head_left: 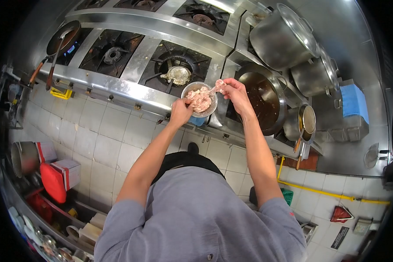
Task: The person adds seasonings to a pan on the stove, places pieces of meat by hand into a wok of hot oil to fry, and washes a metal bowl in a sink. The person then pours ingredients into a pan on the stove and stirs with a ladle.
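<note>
My left hand (180, 112) grips the near-left rim of a round metal bowl (214, 105), its thumb over the edge. Pale pink raw meat pieces (199, 99) fill the bowl. Between the fingertips of my right hand (238, 95) is a piece of raw meat (218, 86), pinched at the bowl's right rim. To the right of that hand sits a large wok (268, 94) with dark oil or liquid in it. Small bits float in the liquid.
Gas burners (113, 54) run along the steel stove. A frying pan (63, 39) with a utensil sits over a blue flame at far left. Big lidded pots (284, 39) stand behind the wok. Strainers (309, 118) rest to its right. A yellow pipe (318, 187) crosses the tiled floor.
</note>
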The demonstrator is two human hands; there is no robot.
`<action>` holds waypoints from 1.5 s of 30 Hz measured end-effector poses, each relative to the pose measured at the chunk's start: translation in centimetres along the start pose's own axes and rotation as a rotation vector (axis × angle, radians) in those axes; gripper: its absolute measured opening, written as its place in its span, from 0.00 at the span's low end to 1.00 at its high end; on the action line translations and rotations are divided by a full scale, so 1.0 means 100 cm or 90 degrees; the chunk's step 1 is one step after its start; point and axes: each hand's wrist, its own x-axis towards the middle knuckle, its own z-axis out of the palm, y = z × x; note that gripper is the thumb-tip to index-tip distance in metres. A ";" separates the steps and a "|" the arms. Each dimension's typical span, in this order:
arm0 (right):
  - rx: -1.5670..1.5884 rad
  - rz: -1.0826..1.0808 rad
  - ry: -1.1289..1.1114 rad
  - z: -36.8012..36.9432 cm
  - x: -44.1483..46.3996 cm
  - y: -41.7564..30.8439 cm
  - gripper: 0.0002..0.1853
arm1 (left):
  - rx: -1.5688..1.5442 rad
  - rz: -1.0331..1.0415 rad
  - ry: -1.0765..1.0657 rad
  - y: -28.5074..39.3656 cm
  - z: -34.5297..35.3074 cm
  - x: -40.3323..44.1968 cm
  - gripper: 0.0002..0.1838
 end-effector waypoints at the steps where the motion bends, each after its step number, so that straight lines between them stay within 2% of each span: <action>1: 0.011 0.003 -0.021 -0.008 -0.001 -0.002 0.04 | 0.003 0.007 -0.005 0.001 0.001 -0.001 0.09; 5: 0.012 0.004 -0.048 -0.057 -0.011 -0.016 0.07 | -0.040 0.015 0.007 0.007 0.003 -0.008 0.11; 6: -0.074 -0.017 -0.018 -0.073 -0.013 -0.016 0.09 | -0.049 -0.008 0.032 0.015 0.000 -0.011 0.13; 7: -0.072 -0.015 -0.003 -0.090 -0.015 -0.014 0.09 | -0.057 -0.032 0.056 0.020 0.000 -0.012 0.15; 9: -0.348 -0.056 0.022 -0.120 -0.022 -0.010 0.10 | -0.030 -0.078 0.049 0.010 0.006 -0.010 0.16; 10: -0.384 -0.085 0.030 -0.131 -0.025 -0.007 0.11 | -0.058 0.006 0.102 0.005 0.011 -0.010 0.13; 11: -0.381 -0.077 0.037 -0.140 -0.027 -0.003 0.11 | -0.057 0.007 0.091 0.002 0.012 -0.010 0.13; 13: -0.509 0.016 0.040 -0.155 -0.027 0.007 0.12 | 0.009 0.011 0.088 -0.002 0.015 -0.010 0.10; 15: -0.510 0.034 0.083 -0.167 -0.023 0.027 0.16 | 0.016 0.020 0.104 0.005 0.016 -0.012 0.07; 17: -0.616 0.055 0.106 -0.174 -0.020 0.043 0.19 | 0.012 -0.005 0.101 0.003 0.015 -0.013 0.04; 21: -0.611 0.090 0.078 -0.181 -0.014 0.067 0.08 | 0.026 0.039 0.106 0.000 0.013 -0.015 0.04; 26: -0.680 0.065 0.147 -0.186 -0.014 0.078 0.06 | 0.010 0.004 0.109 0.005 0.012 -0.018 0.07; 28: -0.737 0.035 0.225 -0.181 -0.016 0.071 0.06 | -0.001 -0.005 0.111 0.008 0.012 -0.019 0.07; 29: -0.738 0.032 0.218 -0.173 -0.021 0.059 0.06 | -0.011 -0.010 0.113 0.008 0.011 -0.018 0.07; 31: -0.692 -0.098 0.221 -0.152 -0.029 0.034 0.04 | -0.006 -0.020 0.116 -0.006 0.014 -0.014 0.08; 35: -0.553 -0.257 0.044 -0.061 -0.028 0.021 0.06 | -0.036 -0.037 0.122 -0.007 0.017 -0.014 0.08; 36: -0.537 -0.242 -0.013 -0.035 -0.025 0.028 0.08 | -0.024 -0.020 0.136 -0.008 0.018 -0.014 0.08; 37: -0.565 -0.325 -0.025 -0.012 -0.020 0.044 0.10 | -0.013 -0.003 0.150 -0.010 0.019 -0.015 0.09; 38: -0.624 -0.341 -0.041 0.011 -0.017 0.046 0.11 | -0.008 -0.018 0.144 -0.014 0.020 -0.014 0.11; 39: -0.674 -0.293 -0.052 0.028 -0.008 0.058 0.11 | -0.007 -0.021 0.149 -0.011 0.018 -0.016 0.11; 41: -0.767 -0.334 -0.012 0.049 0.005 0.090 0.09 | 0.001 -0.070 0.137 -0.003 0.013 -0.018 0.13; 45: -0.783 -0.312 -0.063 0.053 0.017 0.090 0.07 | 0.012 -0.066 0.159 -0.001 0.013 -0.020 0.15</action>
